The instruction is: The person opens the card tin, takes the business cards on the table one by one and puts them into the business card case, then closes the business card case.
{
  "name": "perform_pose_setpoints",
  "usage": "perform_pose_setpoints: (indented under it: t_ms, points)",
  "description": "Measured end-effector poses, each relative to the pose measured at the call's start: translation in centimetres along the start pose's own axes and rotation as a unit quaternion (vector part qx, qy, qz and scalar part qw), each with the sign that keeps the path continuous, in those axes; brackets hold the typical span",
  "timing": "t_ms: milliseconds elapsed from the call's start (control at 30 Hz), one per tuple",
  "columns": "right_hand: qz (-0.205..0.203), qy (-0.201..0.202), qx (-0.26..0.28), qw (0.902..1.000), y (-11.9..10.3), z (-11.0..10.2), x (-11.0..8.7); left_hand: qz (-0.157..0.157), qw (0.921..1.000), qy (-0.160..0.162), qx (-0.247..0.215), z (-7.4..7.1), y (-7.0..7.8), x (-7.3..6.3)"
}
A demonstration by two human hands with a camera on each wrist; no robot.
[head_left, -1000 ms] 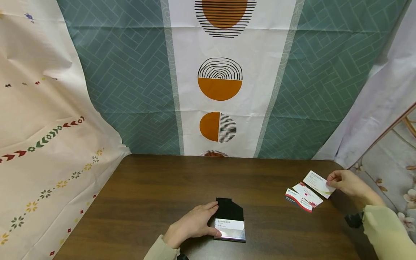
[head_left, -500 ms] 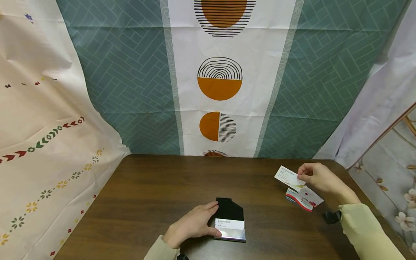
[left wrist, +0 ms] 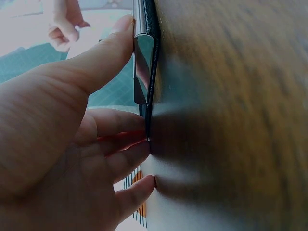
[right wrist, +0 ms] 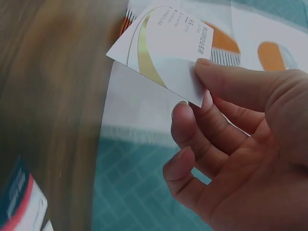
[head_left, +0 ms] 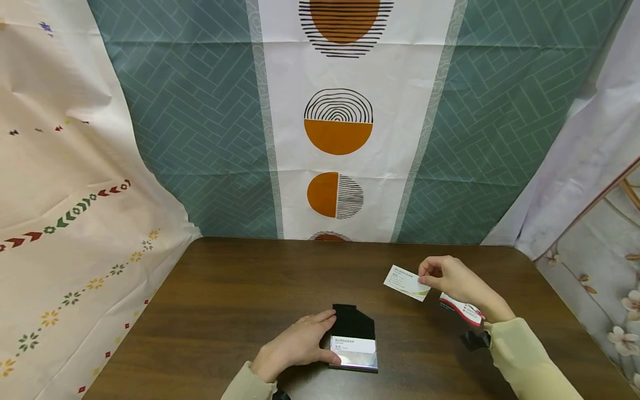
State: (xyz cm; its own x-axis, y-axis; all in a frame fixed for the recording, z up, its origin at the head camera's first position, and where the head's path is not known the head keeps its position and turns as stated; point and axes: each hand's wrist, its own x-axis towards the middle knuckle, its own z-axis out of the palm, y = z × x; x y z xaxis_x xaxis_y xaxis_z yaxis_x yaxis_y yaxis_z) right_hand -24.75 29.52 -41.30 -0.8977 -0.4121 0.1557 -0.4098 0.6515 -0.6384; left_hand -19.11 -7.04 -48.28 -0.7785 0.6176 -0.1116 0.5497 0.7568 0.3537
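Here's the right hand (head_left: 456,281), out over the right half of the surface (head_left: 240,300), and its grip is firm: thumb on the printed face, a fingertip behind, pinching a white card (head_left: 406,283) by one end. That card, with its gold curve sweeping across, sits up off the surface, between the middle and the right edge and well toward the far edge.

Beneath the right forearm, toward the right edge, lies a red-striped card (head_left: 456,307), partly covered by the arm. A corner of another white card (right wrist: 47,226) peeks in beside it in the right wrist view.

Over to the left hand (head_left: 298,345), and it's a looser affair: fingers extended, grip not wrapped round anything, fingertips touching the left side of a black flap (head_left: 352,322), thumb resting on the near left corner of the card case (head_left: 353,361). The case lies flat, about midway between the left and right edges and well clear of the far edge, its flap folded back toward that far edge. A printed card (head_left: 353,344) shows above the shiny silver front.
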Motion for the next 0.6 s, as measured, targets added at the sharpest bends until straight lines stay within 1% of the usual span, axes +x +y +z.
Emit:
perform_pose_setpoints:
  t_ms: [333,600]
  points:
    - [-0.029,-0.035,0.028,0.9986,-1.8,3.1,1.1,0.0,1.0,0.002,0.004,0.0,0.1,0.1]
    - [-0.039,-0.054,0.072,0.9952,-2.8,5.0,1.6,0.003,1.0,0.006,0.003,0.0,0.0,0.1]
